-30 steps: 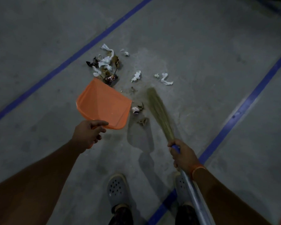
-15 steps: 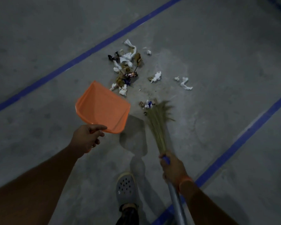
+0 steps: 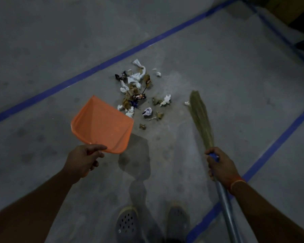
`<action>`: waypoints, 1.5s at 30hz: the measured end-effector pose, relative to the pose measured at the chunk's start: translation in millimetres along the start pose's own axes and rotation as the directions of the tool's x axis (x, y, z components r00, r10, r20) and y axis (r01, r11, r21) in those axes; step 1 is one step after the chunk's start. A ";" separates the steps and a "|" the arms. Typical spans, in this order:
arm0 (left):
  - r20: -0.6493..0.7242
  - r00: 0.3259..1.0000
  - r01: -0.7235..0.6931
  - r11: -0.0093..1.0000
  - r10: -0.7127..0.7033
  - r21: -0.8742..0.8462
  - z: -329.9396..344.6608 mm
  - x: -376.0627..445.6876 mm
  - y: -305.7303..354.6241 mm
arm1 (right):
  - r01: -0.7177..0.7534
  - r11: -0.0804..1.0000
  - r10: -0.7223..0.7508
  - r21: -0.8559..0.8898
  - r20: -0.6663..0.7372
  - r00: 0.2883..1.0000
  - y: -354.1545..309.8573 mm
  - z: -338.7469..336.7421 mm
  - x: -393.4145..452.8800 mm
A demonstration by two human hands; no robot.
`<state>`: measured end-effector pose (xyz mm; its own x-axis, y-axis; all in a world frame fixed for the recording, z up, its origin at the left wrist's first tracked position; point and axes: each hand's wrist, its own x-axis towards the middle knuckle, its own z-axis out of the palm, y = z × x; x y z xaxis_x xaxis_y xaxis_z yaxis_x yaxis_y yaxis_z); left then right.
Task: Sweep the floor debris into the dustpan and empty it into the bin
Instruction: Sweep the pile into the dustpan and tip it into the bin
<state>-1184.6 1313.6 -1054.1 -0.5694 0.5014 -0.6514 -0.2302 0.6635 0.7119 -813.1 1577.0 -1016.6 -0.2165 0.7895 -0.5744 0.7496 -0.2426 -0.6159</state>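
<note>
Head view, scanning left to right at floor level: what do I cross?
Left hand → orange dustpan → debris pile → broom bristles → right hand.

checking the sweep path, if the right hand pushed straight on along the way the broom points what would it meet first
Probably the small white scrap by the bristle tip of the broom held in the right hand. Beyond it the floor looks bare; the main debris pile lies further left.
</note>
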 end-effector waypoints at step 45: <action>-0.287 0.861 0.248 0.840 -0.419 -0.482 202.7 67.9 -47.1 | 0.749 0.293 -0.419 -0.594 0.625 0.659 -163.3 -40.3 448.5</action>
<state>-1052.4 1429.0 -1185.0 -0.6201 -0.0054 -0.7845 -0.7155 0.4141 0.5627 -1007.3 1993.4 -1151.9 -0.8472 0.2698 -0.4576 0.4290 0.8555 -0.2899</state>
